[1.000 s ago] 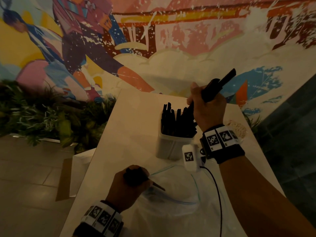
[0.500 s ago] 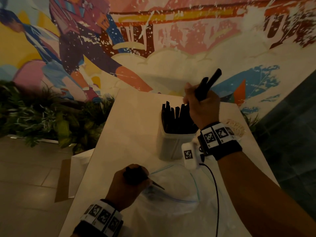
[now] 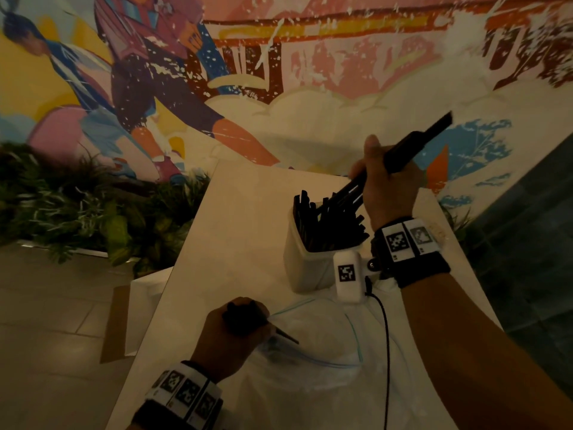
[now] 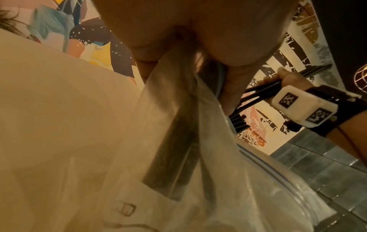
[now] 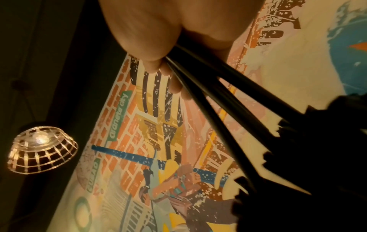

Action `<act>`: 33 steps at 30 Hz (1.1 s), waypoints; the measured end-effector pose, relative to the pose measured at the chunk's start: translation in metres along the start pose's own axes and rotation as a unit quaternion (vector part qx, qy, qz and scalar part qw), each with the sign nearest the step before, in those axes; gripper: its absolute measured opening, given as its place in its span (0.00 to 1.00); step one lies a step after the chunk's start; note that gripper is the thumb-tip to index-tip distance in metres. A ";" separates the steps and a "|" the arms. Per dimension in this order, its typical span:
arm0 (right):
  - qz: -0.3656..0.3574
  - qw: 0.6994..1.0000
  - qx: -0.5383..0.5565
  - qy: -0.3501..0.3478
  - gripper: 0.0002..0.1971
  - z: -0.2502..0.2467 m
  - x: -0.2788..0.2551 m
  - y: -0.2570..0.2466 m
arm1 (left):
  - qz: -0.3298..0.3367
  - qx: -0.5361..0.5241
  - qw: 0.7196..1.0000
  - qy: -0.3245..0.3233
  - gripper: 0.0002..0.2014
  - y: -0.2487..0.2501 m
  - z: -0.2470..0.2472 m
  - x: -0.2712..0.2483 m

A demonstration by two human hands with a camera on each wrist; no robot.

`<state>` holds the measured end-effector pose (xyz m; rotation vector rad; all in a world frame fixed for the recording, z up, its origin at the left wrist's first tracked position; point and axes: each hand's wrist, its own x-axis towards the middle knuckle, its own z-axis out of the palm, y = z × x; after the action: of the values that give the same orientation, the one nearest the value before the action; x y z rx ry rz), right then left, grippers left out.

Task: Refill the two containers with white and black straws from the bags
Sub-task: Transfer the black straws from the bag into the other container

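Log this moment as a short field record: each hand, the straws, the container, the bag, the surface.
right hand: grips a bundle of black straws, lower ends dipping into the container
left hand: grips the edge of the clear zip bag, with a few black straws held at its mouth
container: translucent white tub, upright, packed with black straws
bag: lies on the table, mouth open toward the container
table: pale top
white straws: none in view

Dim warm light; wicker lamp (image 5: 40, 149) glows; wrist views blurred.
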<state>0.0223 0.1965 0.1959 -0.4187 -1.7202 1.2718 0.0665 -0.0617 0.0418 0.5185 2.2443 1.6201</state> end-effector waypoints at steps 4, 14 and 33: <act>0.033 0.999 -0.039 -0.017 0.22 0.000 0.000 0.018 | -0.003 -0.007 1.000 -0.005 0.10 0.000 0.000 0.000; 0.070 0.980 -0.150 -0.114 0.18 -0.002 -0.012 0.042 | 0.006 0.003 1.000 -0.003 0.11 -0.001 0.001 0.000; -0.198 0.900 -0.360 -0.148 0.26 0.001 -0.009 0.039 | -0.001 0.007 1.000 -0.005 0.13 -0.001 0.002 0.002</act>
<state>0.0164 0.2056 0.1570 -0.2707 -2.3723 0.3794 0.0655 -0.0592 0.0396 0.5285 2.2500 1.5977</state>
